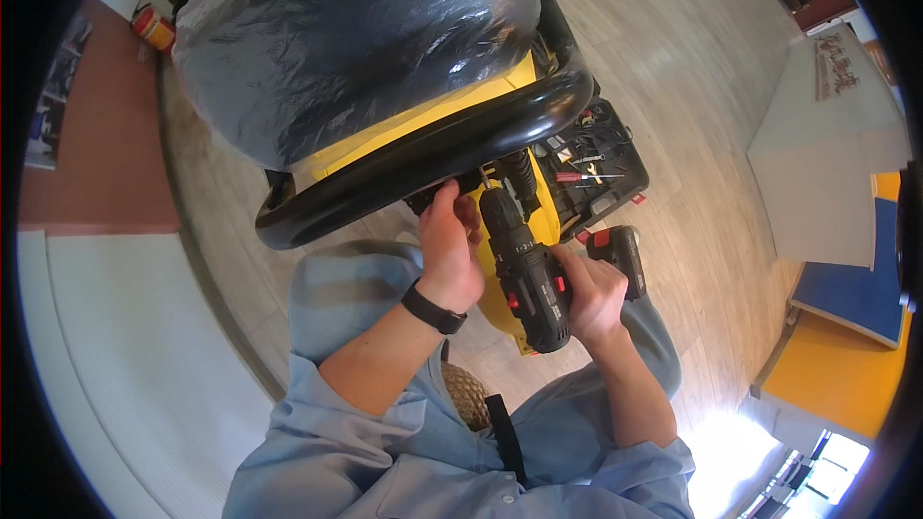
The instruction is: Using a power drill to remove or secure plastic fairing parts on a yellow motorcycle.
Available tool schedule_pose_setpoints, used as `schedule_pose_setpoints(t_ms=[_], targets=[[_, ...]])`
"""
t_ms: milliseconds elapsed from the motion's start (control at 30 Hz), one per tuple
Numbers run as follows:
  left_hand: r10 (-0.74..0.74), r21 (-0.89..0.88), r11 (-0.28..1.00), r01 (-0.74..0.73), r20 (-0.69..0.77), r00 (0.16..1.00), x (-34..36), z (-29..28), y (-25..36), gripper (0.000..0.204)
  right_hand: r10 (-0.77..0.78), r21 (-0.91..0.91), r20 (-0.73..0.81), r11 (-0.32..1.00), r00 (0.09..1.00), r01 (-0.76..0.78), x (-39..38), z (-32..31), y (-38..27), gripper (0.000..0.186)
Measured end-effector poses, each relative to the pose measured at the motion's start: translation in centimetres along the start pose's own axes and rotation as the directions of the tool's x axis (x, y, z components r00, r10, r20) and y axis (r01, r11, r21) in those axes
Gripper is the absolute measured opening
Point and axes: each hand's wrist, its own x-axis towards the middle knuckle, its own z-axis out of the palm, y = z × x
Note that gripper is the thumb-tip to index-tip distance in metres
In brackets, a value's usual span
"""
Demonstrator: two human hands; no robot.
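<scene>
My right hand [598,296] is wrapped round the grip of a black cordless drill [524,269] with red buttons. The drill's chuck points away from me, and its bit ends at the yellow and black machine [544,204], just under a thick black tubular bar [433,146]. My left hand [450,248] is beside the chuck, its fingers curled at a dark part under the bar. What they pinch is mostly hidden. Beyond the bar rises a black seat back [365,38] covered in clear plastic film.
An open black tool case [601,159] with several hand tools, one a red-handled screwdriver [577,176], lies on the wooden floor [683,163] right of the machine. A fire extinguisher [154,29] stands far left. White and blue panels [827,154] stand at the right.
</scene>
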Motion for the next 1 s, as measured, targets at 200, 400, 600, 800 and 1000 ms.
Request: schedule_pose_setpoints(t_ms=[200,400,600,800,1000], targets=[[-0.036,-0.003,0.999,0.036,-0.155,0.987,-0.4,1.8,0.3,0.023,-0.01,0.02,-0.01,1.0,1.0,0.01,0.2,-0.2,0.2,0.038],[-0.062,0.017,0.998,0.065,-0.117,0.991,-0.5,1.1,0.5,0.019,0.021,0.037,-0.004,0.999,1.0,-0.021,-0.7,0.6,0.3,0.038],[-0.057,-0.023,0.998,0.054,-0.129,0.99,-0.3,1.1,0.3,0.024,0.036,0.077,-0.035,0.996,0.999,-0.033,-0.4,0.5,0.0,0.037],[-0.049,0.006,0.999,0.051,-0.166,0.985,-0.9,2.1,0.6,0.024,0.0,-0.098,0.001,0.995,1.0,0.0,0.8,-1.2,-0.6,0.037],[-0.039,0.024,0.999,0.041,-0.063,0.997,-0.6,1.2,0.2,0.018,0.017,-0.089,-0.015,0.996,1.0,-0.018,0.7,-1.3,-1.0,0.032]])
